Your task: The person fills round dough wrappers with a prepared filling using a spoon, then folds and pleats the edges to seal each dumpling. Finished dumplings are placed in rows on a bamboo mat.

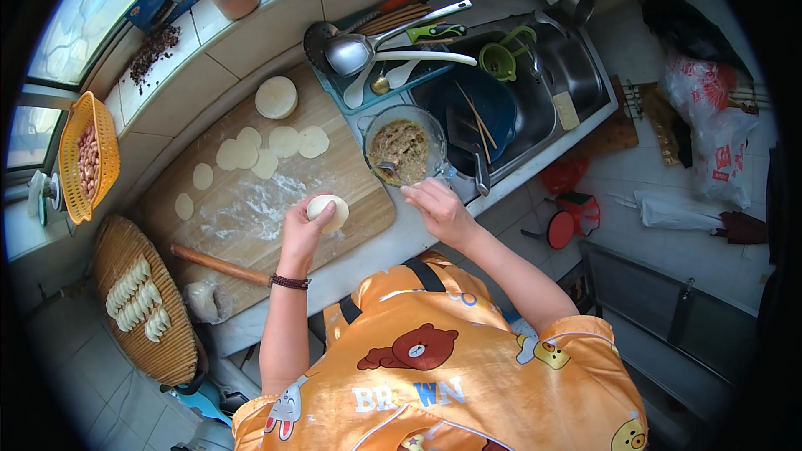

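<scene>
My left hand (302, 225) holds a round dough wrapper (333, 215), its thumb lying on top, above a floured wooden board (357, 194). At the glass bowl (437, 127), my right hand (440, 208) grips a metal spoon (387, 166) whose tip rests in minced filling (404, 144). Several flat wrappers (238, 154) are spread across the board. Behind them sits a stack of round wrappers (276, 98). A rolling pin (219, 265) lies at the board's near left, beside a clear plastic bag (208, 302).
Rows of folded dumplings (135, 300) lie on a woven tray (172, 351) at left. An orange basket (108, 153) holds peanuts. Ladles (351, 55) and a knife (432, 31) crowd a blue rack (341, 97). The sink (532, 116) at right contains chopsticks (476, 116) and a cleaver (467, 138).
</scene>
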A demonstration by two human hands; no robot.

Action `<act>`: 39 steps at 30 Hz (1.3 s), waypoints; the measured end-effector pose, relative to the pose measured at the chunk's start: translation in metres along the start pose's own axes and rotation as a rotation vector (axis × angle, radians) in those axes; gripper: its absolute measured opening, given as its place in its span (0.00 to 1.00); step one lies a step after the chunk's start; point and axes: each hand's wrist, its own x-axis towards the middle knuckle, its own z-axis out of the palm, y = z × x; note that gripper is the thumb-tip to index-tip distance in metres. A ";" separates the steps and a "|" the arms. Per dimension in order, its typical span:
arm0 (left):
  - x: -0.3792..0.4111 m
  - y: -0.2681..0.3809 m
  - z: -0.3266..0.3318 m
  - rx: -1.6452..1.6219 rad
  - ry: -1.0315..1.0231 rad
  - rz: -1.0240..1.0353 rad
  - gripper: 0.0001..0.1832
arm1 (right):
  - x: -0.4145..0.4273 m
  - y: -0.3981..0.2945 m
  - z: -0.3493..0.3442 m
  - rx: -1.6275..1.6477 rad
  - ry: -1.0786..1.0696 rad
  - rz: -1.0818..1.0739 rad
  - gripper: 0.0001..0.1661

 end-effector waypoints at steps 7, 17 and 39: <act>-0.002 0.002 0.004 -0.077 -0.016 -0.114 0.12 | -0.006 -0.014 -0.023 0.005 0.080 0.068 0.10; -0.012 0.015 0.011 -0.143 -0.134 -0.152 0.14 | -0.015 -0.016 -0.005 0.027 0.114 0.196 0.07; -0.016 0.005 0.012 -0.216 -0.126 -0.096 0.16 | 0.029 -0.032 0.011 0.498 0.461 0.811 0.14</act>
